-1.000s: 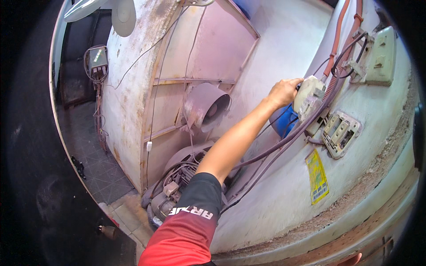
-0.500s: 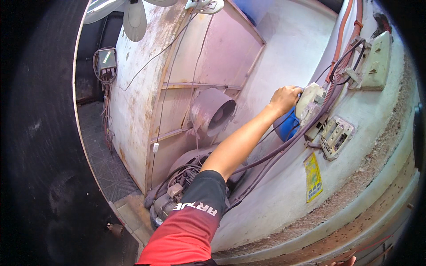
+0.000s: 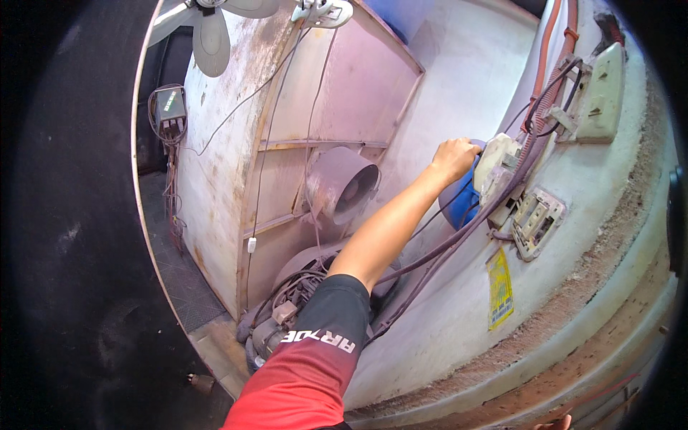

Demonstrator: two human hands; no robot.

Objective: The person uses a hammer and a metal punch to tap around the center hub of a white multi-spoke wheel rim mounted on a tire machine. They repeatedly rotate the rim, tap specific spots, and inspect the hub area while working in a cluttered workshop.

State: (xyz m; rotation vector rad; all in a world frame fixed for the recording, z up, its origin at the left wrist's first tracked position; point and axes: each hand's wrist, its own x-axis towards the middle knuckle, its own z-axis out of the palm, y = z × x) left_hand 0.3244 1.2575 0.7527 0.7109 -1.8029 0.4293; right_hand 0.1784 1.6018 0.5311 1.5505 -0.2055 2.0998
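Note:
My left arm, in a red and black sleeve, is stretched forward and to the right. My left hand (image 3: 454, 162) is closed at the left edge of a dusty, off-white electrical box (image 3: 494, 166) fixed to the wall. Its fingertips are partly hidden, so what they grip does not show. Right behind the box is a rounded blue thing (image 3: 454, 201). Dark cables (image 3: 459, 240) run past the box and down to the left. Only some fingertips of my right hand (image 3: 557, 424) show at the bottom edge.
On the wall are a switch plate (image 3: 600, 97), an uncovered socket frame (image 3: 537, 221) and a yellow label (image 3: 501, 290). Left of my arm stand a round metal duct (image 3: 322, 183) and a motor with cables (image 3: 269, 337). A fan (image 3: 211, 46) hangs at the upper left.
The view has shifted slightly. My left hand stays closed at the box's edge, with its wrist and fingers turned a little.

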